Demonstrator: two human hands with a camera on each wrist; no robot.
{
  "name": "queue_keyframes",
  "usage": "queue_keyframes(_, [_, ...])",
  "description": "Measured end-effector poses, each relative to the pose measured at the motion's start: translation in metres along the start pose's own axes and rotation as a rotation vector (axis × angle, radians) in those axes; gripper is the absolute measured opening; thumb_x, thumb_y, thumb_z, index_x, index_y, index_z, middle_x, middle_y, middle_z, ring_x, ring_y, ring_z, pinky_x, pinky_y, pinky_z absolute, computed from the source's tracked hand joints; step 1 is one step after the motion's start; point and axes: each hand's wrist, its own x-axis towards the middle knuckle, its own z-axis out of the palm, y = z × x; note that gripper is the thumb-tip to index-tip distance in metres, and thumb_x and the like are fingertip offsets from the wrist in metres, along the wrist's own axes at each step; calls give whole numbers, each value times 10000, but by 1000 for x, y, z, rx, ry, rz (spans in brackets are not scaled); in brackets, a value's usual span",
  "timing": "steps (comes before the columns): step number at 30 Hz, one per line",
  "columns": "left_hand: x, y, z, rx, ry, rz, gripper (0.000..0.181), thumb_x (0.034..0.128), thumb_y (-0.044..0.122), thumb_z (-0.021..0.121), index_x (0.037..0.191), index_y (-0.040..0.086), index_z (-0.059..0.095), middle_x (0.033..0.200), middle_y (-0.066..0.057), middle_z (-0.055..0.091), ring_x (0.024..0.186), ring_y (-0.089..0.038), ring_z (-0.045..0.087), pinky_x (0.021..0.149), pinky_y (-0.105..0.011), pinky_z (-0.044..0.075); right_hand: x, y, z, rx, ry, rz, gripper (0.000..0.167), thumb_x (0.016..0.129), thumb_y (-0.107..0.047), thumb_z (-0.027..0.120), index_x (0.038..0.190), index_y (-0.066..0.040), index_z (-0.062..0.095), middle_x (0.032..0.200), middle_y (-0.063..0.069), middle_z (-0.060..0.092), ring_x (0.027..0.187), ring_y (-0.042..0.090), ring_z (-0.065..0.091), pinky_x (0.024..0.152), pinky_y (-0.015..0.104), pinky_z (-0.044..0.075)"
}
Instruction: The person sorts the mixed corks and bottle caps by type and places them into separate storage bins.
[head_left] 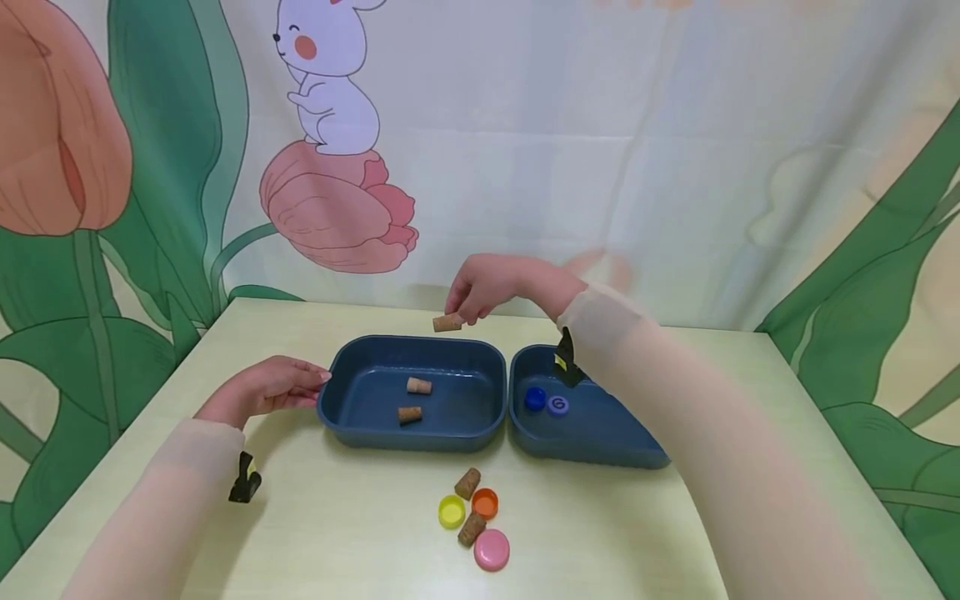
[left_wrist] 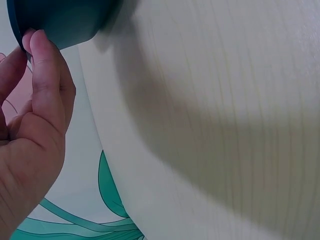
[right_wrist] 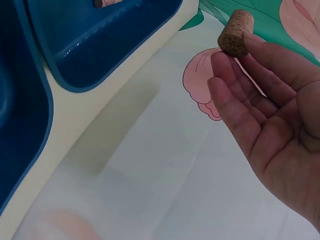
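Observation:
Above the far rim of the left blue tray (head_left: 465,442), my right hand (head_left: 498,283) pinches a cork (head_left: 447,322) between thumb and fingertips. The right wrist view shows the same cork (right_wrist: 237,33) at the fingertips of the right hand (right_wrist: 280,120). Two corks (head_left: 419,386) (head_left: 409,415) lie inside that tray. My left hand (head_left: 273,386) is at the tray's left end; in the left wrist view the left hand (left_wrist: 40,110) has its thumb and fingers on either side of the tray's rim (left_wrist: 65,25).
A second blue tray (head_left: 585,450) stands close on the right, holding two blue caps (head_left: 535,399) (head_left: 558,406). Nearer on the table (head_left: 337,533) lie two corks (head_left: 468,483) (head_left: 472,529), a yellow cap (head_left: 452,512), an orange cap (head_left: 485,503) and a pink cap (head_left: 492,550).

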Motion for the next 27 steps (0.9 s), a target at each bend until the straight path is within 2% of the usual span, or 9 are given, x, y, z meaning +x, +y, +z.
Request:
queue_keyframes(4, [0, -1, -2, -2, 1, -1, 500, 1076, 192, 527, 1433, -146, 441, 835, 71, 726, 767, -42, 706, 794, -206, 626, 10, -3, 3, 1, -7, 12, 252, 982, -115, 651, 1210, -53, 742, 998, 85, 735, 821, 136, 613, 853, 264, 589])
queue_keyframes(9, [0, 0, -2, 1, -4, 2, 512, 1077, 198, 525, 1440, -151, 432, 840, 71, 727, 770, -40, 703, 803, -209, 626, 20, -5, 9, 6, -31, 23, 255, 990, -128, 660, 1222, -57, 738, 1016, 89, 737, 873, 181, 653, 854, 254, 597])
queue_keyframes(15, [0, -1, -2, 5, 4, 9, 496, 1075, 193, 529, 1423, -153, 452, 843, 66, 726, 771, -46, 702, 806, -215, 627, 35, -4, 18, 22, -50, 29, 261, 991, -120, 653, 1231, -57, 732, 1045, 89, 735, 832, 129, 618, 911, 291, 599])
queue_keyframes(22, [1, -3, 0, -1, -1, 14, 453, 1073, 190, 532, 1391, -131, 494, 841, 69, 716, 772, -45, 695, 801, -207, 626, 49, 1, 30, 13, -96, 31, 285, 994, -92, 619, 1258, -63, 722, 1008, 40, 717, 793, 86, 586, 798, 212, 556])
queue_keyframes(27, [2, -3, -2, -7, 5, 15, 439, 1074, 187, 532, 1383, -124, 504, 838, 66, 717, 769, -47, 696, 795, -209, 627, 58, 2, 37, 8, -118, 34, 248, 1001, -113, 632, 1219, -62, 740, 1019, 55, 731, 827, 97, 630, 820, 217, 582])
